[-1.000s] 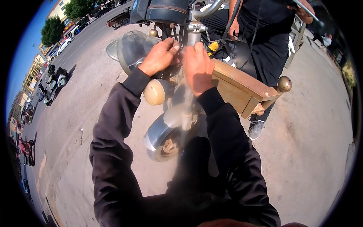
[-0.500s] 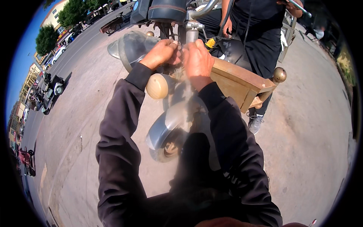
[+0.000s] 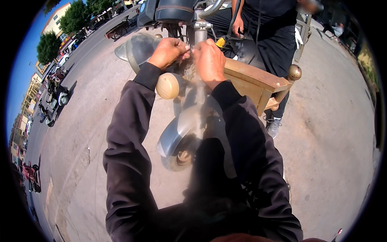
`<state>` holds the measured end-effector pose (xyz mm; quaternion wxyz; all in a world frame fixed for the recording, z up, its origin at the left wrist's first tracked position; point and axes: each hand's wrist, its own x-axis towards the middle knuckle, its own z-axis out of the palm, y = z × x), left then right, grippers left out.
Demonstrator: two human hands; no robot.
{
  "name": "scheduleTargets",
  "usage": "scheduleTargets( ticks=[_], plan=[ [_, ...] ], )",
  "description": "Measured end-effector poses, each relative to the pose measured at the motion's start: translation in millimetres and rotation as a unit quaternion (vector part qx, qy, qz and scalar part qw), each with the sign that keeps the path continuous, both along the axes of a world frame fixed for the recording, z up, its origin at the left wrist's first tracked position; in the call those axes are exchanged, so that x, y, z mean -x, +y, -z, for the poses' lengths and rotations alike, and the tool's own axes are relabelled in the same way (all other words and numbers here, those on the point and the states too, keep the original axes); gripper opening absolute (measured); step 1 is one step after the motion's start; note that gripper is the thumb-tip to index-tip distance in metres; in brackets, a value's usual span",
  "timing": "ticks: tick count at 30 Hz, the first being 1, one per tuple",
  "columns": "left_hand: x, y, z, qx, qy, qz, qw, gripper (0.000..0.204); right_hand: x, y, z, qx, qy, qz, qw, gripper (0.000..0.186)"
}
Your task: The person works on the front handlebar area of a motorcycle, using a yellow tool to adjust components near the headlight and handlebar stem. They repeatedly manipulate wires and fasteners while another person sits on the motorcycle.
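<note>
My left hand [image 3: 168, 53] is closed in a pinch at the front of a three-wheeled vehicle, beside its grey headlight [image 3: 139, 50]. Close to its right, my right hand [image 3: 210, 62] has curled fingers in front of the metal steering column [image 3: 200, 37]. The fingertips of both hands nearly meet. What they grip is too small and too hidden to name. Thin, tangled, wire-like strands [image 3: 189, 71] show just below them. A round cream-coloured lamp [image 3: 167, 86] sits under my left wrist. Further down are the front mudguard [image 3: 177, 127] and wheel [image 3: 183, 157].
A tan metal box-shaped frame [image 3: 256, 78] with a ball-shaped knob [image 3: 294, 72] juts out on the right. Behind it stands a person in dark trousers [image 3: 276, 48]. A dark rounded case [image 3: 176, 12] is above my hands. Scooters [image 3: 54, 99] line the road at left.
Both hands stay at nearly the same place, with small shifts of the fingers. The view has tilted slightly. At upper right, the other person's raised hand and device have moved.
</note>
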<state>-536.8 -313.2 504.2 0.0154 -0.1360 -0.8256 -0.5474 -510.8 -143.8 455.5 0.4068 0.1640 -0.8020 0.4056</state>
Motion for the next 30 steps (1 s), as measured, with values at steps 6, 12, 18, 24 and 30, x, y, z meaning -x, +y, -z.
scheduleTargets(
  ticks=[6, 12, 18, 24, 30],
  plan=[
    [-2, 5, -9, -0.051, -0.034, -0.010, 0.998, 0.011, 3, 3, 2, 0.005, 0.031, -0.002, 0.999, 0.012],
    [-7, 18, -16, -0.107, -0.098, -0.082, 0.986, 0.011, -20, -6, -3, -0.009, -0.006, -0.002, 1.000, 0.010],
    [-8, 15, -18, -0.061, -0.144, -0.075, 0.985, 0.019, -10, -4, 1, 0.033, -0.013, -0.017, 0.999, 0.008],
    [-10, 8, -12, -0.036, -0.138, -0.021, 0.990, 0.026, -3, 0, 10, 0.040, -0.003, -0.018, 0.999, 0.010],
    [0, 2, -4, -0.043, -0.114, 0.021, 0.992, 0.020, -5, 1, 5, 0.022, -0.014, -0.027, 0.999, 0.010]
  ],
)
